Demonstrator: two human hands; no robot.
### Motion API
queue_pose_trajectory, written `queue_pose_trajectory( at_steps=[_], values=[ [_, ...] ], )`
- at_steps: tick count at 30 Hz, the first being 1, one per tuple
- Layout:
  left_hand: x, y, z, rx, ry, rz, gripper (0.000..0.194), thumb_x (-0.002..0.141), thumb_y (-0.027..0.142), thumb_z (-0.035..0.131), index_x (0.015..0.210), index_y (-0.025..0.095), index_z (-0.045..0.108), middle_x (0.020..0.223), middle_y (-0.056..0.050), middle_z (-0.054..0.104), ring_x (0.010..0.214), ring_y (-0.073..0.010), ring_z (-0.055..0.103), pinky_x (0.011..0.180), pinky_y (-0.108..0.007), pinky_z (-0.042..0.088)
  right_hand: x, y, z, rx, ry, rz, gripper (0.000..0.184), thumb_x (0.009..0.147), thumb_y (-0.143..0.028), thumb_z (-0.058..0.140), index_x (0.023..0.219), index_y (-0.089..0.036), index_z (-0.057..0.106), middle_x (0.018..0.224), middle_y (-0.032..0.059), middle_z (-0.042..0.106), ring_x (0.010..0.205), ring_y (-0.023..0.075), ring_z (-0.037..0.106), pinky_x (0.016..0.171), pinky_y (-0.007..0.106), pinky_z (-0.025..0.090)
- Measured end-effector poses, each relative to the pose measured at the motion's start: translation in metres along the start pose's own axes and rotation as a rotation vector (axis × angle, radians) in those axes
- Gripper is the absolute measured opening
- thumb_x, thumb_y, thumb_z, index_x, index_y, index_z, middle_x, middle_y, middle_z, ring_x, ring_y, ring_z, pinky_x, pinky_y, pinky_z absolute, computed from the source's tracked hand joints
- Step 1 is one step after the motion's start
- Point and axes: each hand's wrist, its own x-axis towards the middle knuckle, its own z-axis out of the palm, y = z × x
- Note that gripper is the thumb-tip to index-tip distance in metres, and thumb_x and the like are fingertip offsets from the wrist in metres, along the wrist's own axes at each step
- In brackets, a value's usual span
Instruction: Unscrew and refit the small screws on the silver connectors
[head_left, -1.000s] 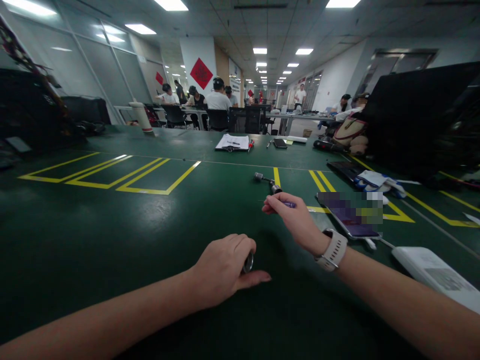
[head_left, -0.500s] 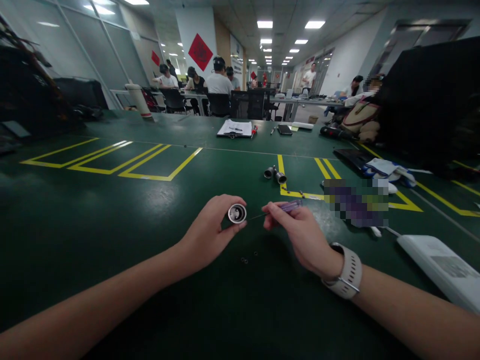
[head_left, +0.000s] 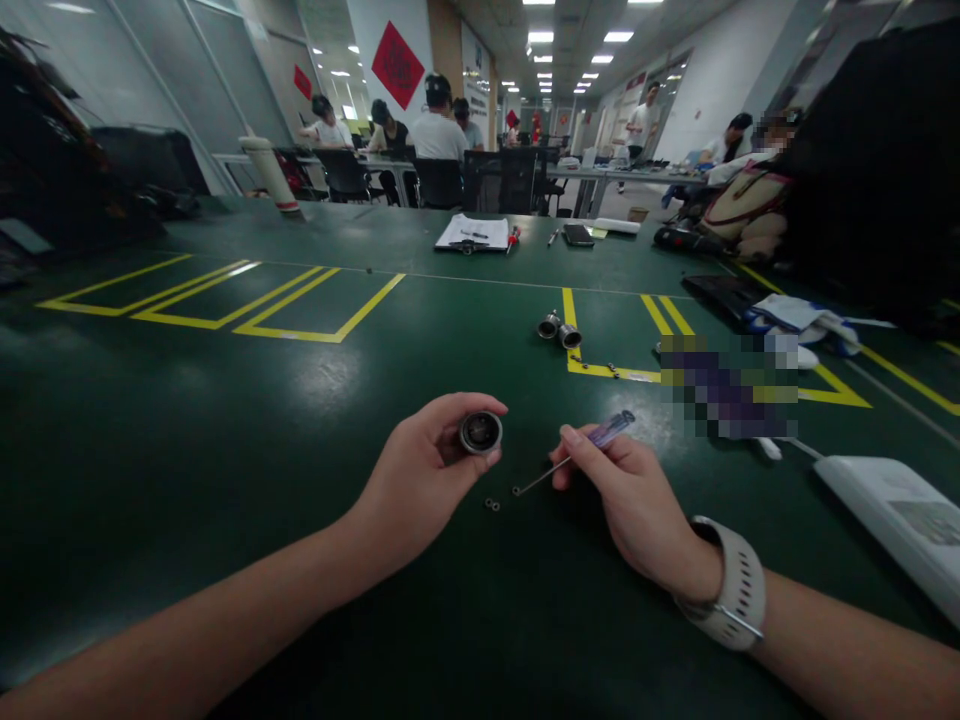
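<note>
My left hand [head_left: 420,460] grips a round metal cup-shaped part [head_left: 481,433], its open end turned toward me and its inside dark. Between the thumb and fingers of my right hand [head_left: 622,480] is a thin screwdriver with a purple see-through handle [head_left: 609,430]. Its tip points down and left, touching or just over a small ring [head_left: 516,491] on the table. Two more small rings [head_left: 492,505] lie beside that one, below the metal part. Farther off, metal cylindrical parts [head_left: 561,331] lie on the yellow tape, with several tiny pieces [head_left: 613,370] near them.
The green table [head_left: 315,460] carries yellow tape outlines. At right are a white box-like device [head_left: 892,510], a blurred-out phone-like object and a cloth [head_left: 802,318]. A clipboard [head_left: 474,234] and a white bottle [head_left: 270,175] stand farther back. People sit beyond.
My left hand has turned the metal part so its opening faces me. The screwdriver in my right hand has swung down from beside the part to the small rings. The view has tilted downward.
</note>
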Motion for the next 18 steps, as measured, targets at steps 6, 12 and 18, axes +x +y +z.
queue_pose_trajectory(
  at_steps=[6,12,18],
  values=[
    [-0.004,-0.008,0.000,0.015,-0.048,-0.008,0.030,0.070,0.011,0.061,0.099,0.018,0.060,0.100,-0.002,0.066,0.087,-0.0158,0.065,0.079,-0.029,0.054,-0.001,0.000,-0.001,-0.040,-0.004,0.011,0.032,0.083,-0.047,0.054,0.075,-0.018,0.063,0.061,-0.0017,0.059,0.061,0.0127,0.055,0.062,0.028,0.042],
    [-0.003,-0.012,-0.008,-0.046,-0.103,-0.086,0.037,0.071,0.014,0.063,0.108,0.020,0.059,0.099,-0.003,0.068,0.091,-0.0182,0.065,0.082,-0.031,0.054,-0.001,0.000,-0.003,-0.030,-0.005,-0.015,0.028,0.082,-0.045,0.057,0.078,-0.018,0.063,0.064,-0.0012,0.061,0.063,0.0135,0.056,0.062,0.029,0.043],
    [-0.003,-0.007,-0.010,-0.154,-0.112,-0.212,0.033,0.073,0.018,0.063,0.105,0.021,0.063,0.103,-0.004,0.069,0.097,-0.0212,0.064,0.087,-0.036,0.052,-0.001,-0.003,-0.006,-0.103,0.000,-0.025,0.026,0.082,-0.043,0.058,0.076,-0.019,0.062,0.064,-0.0008,0.061,0.063,0.0147,0.057,0.058,0.028,0.044]
  ],
)
